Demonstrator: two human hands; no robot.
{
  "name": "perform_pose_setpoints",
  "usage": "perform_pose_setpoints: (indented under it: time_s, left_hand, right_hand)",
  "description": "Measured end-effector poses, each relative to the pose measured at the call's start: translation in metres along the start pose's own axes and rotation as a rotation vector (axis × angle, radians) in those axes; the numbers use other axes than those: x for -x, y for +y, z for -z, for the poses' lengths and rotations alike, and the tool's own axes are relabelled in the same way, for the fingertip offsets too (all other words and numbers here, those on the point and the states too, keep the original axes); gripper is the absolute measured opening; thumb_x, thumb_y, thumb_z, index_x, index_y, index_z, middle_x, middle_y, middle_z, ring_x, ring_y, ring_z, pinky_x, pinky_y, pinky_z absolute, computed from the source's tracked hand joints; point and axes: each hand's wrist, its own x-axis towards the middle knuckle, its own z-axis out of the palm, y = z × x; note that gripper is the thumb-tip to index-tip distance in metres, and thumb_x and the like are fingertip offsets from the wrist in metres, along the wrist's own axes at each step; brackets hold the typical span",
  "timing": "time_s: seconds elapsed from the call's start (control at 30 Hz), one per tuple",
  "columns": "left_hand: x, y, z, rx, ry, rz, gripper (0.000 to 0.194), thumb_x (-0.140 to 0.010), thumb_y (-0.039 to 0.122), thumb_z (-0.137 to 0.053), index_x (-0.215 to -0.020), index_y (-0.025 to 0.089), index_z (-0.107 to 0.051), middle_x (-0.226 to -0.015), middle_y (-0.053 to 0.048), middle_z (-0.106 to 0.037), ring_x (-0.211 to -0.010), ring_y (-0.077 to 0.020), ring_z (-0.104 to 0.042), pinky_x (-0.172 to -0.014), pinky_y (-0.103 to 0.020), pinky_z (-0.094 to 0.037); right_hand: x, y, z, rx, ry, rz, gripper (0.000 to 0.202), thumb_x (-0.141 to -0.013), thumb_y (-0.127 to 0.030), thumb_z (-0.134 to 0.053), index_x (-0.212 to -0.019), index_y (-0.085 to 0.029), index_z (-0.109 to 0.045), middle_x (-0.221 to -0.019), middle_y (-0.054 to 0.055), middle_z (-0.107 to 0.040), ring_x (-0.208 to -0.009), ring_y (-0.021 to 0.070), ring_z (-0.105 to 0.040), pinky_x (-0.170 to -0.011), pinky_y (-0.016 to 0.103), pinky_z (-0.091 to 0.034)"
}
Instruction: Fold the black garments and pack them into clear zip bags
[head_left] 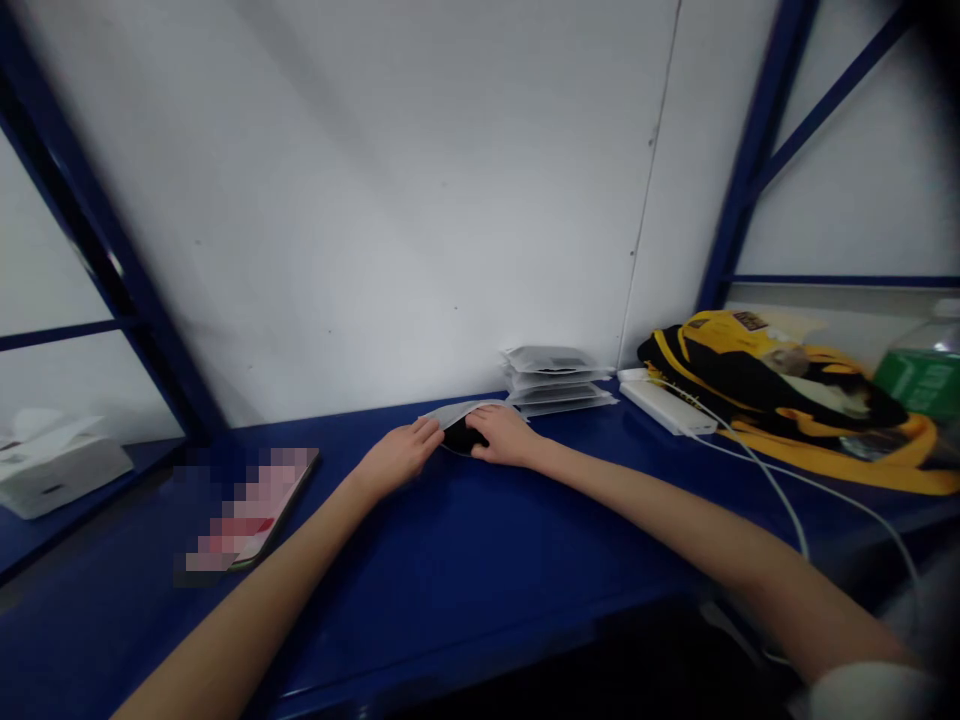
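A pale grey pouch (pixel 459 412) with a dark item (pixel 459 436) at its open mouth lies on the blue shelf (pixel 450 560) near the back wall. My left hand (pixel 401 452) grips the pouch's left edge. My right hand (pixel 504 434) rests on the pouch's right side, fingers over the dark item. Just right of the hands stands a stack of similar grey pouches (pixel 556 380).
A phone (pixel 255 508) lies at left on the shelf. A white tissue box (pixel 52 462) sits far left. A white power bank (pixel 666 406) with white cables, a yellow and black bag (pixel 787 400) and a green-labelled bottle (pixel 926 372) are at right.
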Motion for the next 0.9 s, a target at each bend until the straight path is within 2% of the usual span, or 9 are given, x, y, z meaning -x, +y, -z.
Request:
perform_pose_setpoints:
  time_s: [0.17, 0.3, 0.5, 0.7, 0.8, 0.9]
  left_hand:
    - [0.003, -0.008, -0.007, 0.101, 0.046, 0.095, 0.025, -0.079, 0.005, -0.038, -0.098, 0.017, -0.051, -0.097, -0.008, -0.053, -0.09, -0.0195, -0.052, -0.073, -0.031, -0.046]
    - [0.006, -0.012, -0.011, 0.142, 0.051, 0.14, 0.023, -0.079, 0.006, -0.039, -0.095, 0.017, -0.052, -0.098, -0.008, -0.054, -0.093, -0.0188, -0.052, -0.075, -0.029, -0.046]
    - [0.011, -0.018, -0.009, 0.215, 0.001, 0.195, 0.027, -0.073, 0.007, -0.044, -0.096, 0.017, -0.053, -0.101, -0.008, -0.055, -0.096, -0.0192, -0.053, -0.076, -0.027, -0.044]
    - [0.008, -0.016, -0.006, 0.223, -0.062, 0.175, 0.024, -0.077, 0.008, -0.039, -0.094, 0.017, -0.053, -0.093, -0.006, -0.055, -0.086, -0.0166, -0.054, -0.069, -0.024, -0.044]
    - [0.005, -0.015, -0.012, 0.15, -0.064, 0.149, 0.021, -0.08, 0.008, -0.037, -0.092, 0.016, -0.053, -0.094, -0.007, -0.055, -0.086, -0.0177, -0.053, -0.07, -0.026, -0.044]
    - [0.004, -0.016, -0.018, 0.115, -0.103, 0.15, 0.022, -0.082, 0.008, -0.034, -0.089, 0.016, -0.054, -0.094, -0.008, -0.055, -0.087, -0.0187, -0.052, -0.072, -0.028, -0.044]
  right_hand:
    - [0.004, -0.003, 0.014, -0.263, -0.029, -0.007, 0.014, -0.063, -0.019, -0.057, -0.076, -0.017, -0.052, -0.078, 0.001, -0.058, -0.069, 0.0139, -0.05, -0.062, 0.025, -0.037]
    - [0.005, -0.001, 0.027, -0.598, -0.08, -0.015, 0.008, -0.063, -0.015, -0.051, -0.07, -0.018, -0.048, -0.071, -0.003, -0.05, -0.065, 0.0109, -0.044, -0.06, 0.023, -0.035]
    - [0.002, 0.003, 0.042, -1.089, -0.1, -0.135, 0.012, -0.062, -0.018, -0.049, -0.068, -0.019, -0.039, -0.065, -0.005, -0.042, -0.061, 0.0097, -0.039, -0.056, 0.022, -0.033]
    - [0.001, 0.004, 0.061, -1.262, -0.107, -0.156, 0.018, -0.064, -0.022, -0.056, -0.071, -0.02, -0.039, -0.068, -0.004, -0.044, -0.063, 0.0102, -0.042, -0.059, 0.023, -0.037]
    - [0.004, 0.001, 0.074, -1.239, -0.224, -0.085, 0.018, -0.067, -0.022, -0.056, -0.067, -0.019, -0.038, -0.069, -0.004, -0.045, -0.065, 0.0098, -0.043, -0.062, 0.022, -0.038]
    - [0.006, -0.002, 0.083, -1.186, -0.463, 0.025, 0.01, -0.069, -0.019, -0.054, -0.071, -0.018, -0.044, -0.082, -0.001, -0.051, -0.076, 0.012, -0.048, -0.07, 0.025, -0.039]
